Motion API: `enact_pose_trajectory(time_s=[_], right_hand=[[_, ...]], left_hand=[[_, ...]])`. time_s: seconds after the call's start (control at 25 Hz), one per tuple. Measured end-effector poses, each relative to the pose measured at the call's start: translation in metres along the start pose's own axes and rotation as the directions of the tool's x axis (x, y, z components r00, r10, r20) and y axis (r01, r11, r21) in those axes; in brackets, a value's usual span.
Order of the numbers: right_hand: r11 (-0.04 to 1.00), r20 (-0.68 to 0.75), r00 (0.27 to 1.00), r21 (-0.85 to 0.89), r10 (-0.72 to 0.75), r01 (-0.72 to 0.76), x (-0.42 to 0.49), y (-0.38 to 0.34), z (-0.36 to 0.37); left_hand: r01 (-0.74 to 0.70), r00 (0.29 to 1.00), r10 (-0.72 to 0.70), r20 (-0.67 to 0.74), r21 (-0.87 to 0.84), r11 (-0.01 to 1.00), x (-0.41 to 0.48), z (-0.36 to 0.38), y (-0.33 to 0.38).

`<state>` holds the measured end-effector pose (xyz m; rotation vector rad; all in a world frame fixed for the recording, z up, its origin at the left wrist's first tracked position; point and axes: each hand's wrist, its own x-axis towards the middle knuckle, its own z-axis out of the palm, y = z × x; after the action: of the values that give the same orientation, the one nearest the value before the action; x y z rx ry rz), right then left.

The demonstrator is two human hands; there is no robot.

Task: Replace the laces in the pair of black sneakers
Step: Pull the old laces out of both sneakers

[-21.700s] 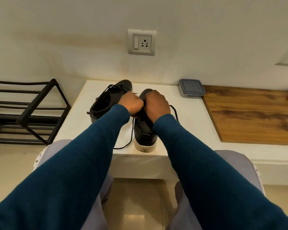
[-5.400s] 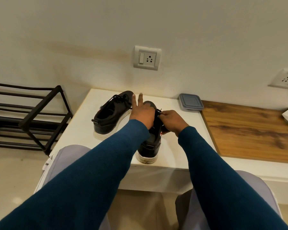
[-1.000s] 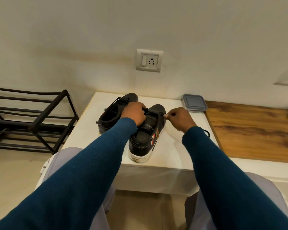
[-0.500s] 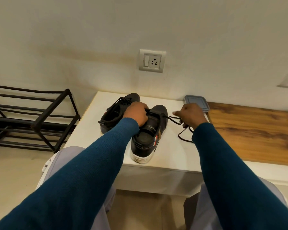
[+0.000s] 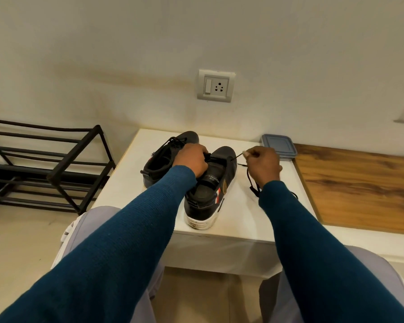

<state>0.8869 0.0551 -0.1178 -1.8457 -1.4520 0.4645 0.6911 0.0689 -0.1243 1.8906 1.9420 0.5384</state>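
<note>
The thumb and forefinger of the right hand (image 5: 264, 163) are pinched together on the pale tip of a black lace (image 5: 254, 190), and the other fingers are curled in behind them. From that pinch the lace runs taut and short to an upper eyelet on the right side of the near sneaker (image 5: 209, 185). The rest of it falls slack onto the table beside the right wrist and passes under the sleeve.

The left hand (image 5: 191, 159) has its fingers curled over the top of the same sneaker, gripping it around the tongue and opening. How the fingertips lie underneath cannot be seen.

This sneaker stands on the white table (image 5: 124, 180) with its heel at the near edge and its toe pointing to the wall. The second sneaker (image 5: 161, 159) sits just to its left, angled and touching it, with a black lace threaded through its eyelets.

A grey lidded box (image 5: 279, 145) stands at the far right corner of the table, next to a wooden top (image 5: 359, 183). A black metal rack (image 5: 51, 159) stands on the floor to the left, and a wall socket (image 5: 216, 86) is above the table.
</note>
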Motion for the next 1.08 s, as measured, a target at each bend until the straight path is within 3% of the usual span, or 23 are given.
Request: enact_pose_trajectory(time_s=[0.08, 0.16, 0.24, 0.32, 0.4, 0.64, 0.72, 0.8, 0.88, 0.92, 1.0, 1.08], right_hand=[[0.960, -0.177, 0.981, 0.280, 0.082, -0.030, 0.009, 0.001, -0.014], [0.835, -0.294, 0.947, 0.547, 0.130, 0.055, 0.015, 0.000, -0.032], [0.799, -0.294, 0.951, 0.592, 0.095, 0.103, 0.019, -0.002, -0.045], [0.858, -0.076, 0.997, 0.512, -0.006, 0.044, 0.015, -0.007, -0.047], [0.936, 0.125, 0.984, 0.343, -0.124, 0.074, 0.006, -0.010, -0.043], [0.959, 0.222, 0.935, -0.005, -0.277, 0.285, -0.005, -0.041, -0.065], [0.929, 0.315, 0.905, -0.139, -0.287, 0.343, -0.005, -0.041, -0.071], [0.904, 0.347, 0.886, -0.184, -0.308, 0.387, -0.007, -0.040, -0.073], [0.913, 0.321, 0.875, -0.065, -0.362, 0.402, -0.009, -0.040, -0.072], [0.923, 0.289, 0.878, 0.062, -0.380, 0.379, -0.011, -0.041, -0.071], [0.886, 0.187, 0.902, 0.342, -0.389, 0.312, -0.009, -0.042, -0.070], [0.820, 0.066, 0.944, 0.517, -0.324, 0.245, -0.006, -0.042, -0.068]], left_hand=[[0.012, 1.000, -0.012, 0.006, -0.003, 1.000, 0.000, -0.003, -0.002], [0.018, 1.000, -0.018, -0.001, 0.000, 1.000, 0.000, -0.004, -0.003], [0.006, 1.000, -0.006, -0.006, 0.009, 1.000, -0.002, -0.004, -0.002], [0.012, 1.000, -0.012, -0.012, 0.003, 1.000, -0.003, -0.002, 0.000], [0.060, 0.998, -0.060, -0.019, -0.024, 0.998, -0.003, -0.001, 0.001], [0.185, 0.983, -0.184, -0.016, 0.040, 0.982, -0.009, -0.008, 0.005], [0.115, 0.992, -0.111, -0.055, 0.061, 0.992, -0.010, -0.011, 0.010], [-0.124, 0.985, 0.118, -0.129, -0.040, 0.991, -0.015, -0.015, 0.019], [-0.326, 0.945, 0.305, -0.116, -0.269, 0.906, -0.028, -0.020, 0.034], [-0.360, 0.932, 0.351, -0.095, -0.367, 0.858, -0.033, -0.021, 0.040], [-0.363, 0.926, 0.371, -0.072, -0.439, 0.822, -0.039, -0.017, 0.047], [-0.281, 0.947, 0.318, -0.045, -0.593, 0.754, -0.043, -0.013, 0.053]])
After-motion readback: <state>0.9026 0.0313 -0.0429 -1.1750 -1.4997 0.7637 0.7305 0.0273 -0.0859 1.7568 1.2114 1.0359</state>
